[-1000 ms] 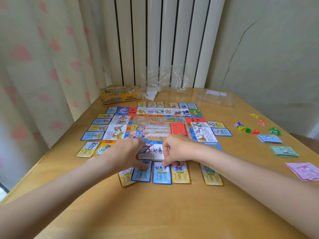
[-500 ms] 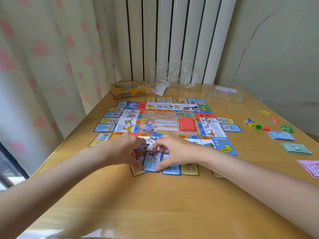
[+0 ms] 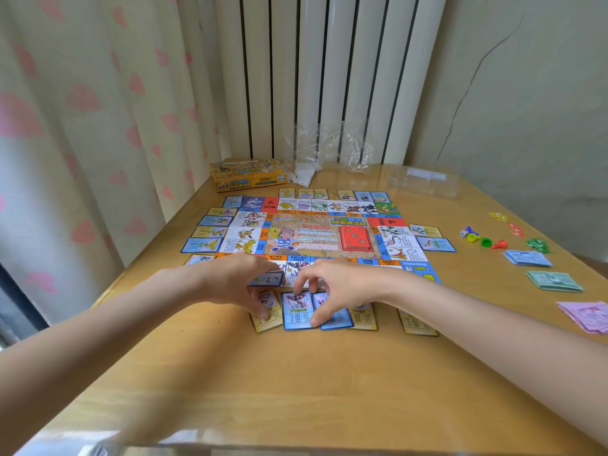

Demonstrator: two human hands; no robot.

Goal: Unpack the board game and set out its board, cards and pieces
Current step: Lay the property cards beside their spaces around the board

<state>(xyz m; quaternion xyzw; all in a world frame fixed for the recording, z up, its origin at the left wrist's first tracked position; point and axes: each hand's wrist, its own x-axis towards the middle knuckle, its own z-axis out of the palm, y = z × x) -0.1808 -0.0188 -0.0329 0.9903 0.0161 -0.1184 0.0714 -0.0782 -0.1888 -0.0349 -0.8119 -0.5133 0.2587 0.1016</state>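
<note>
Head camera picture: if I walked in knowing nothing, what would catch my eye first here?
Most likely the colourful game board spread mid-table, ringed by small property cards. Next, the two bare hands at its near edge: the left hand grips a small stack of cards, while the right hand presses a blue card in the near row. Off to the right lie coloured pawns and piles of play money.

Board (image 3: 316,238) is printed multicolour, with an orange-tan centre and a red card stack (image 3: 355,238) on it. Cards (image 3: 297,311) are bordered blue or yellow. Box (image 3: 248,176) is yellow. Curtain (image 3: 82,110) is patterned cream with pink hearts. Banknote stacks are coloured blue (image 3: 527,258), green (image 3: 554,281) and pink (image 3: 587,315).
</note>
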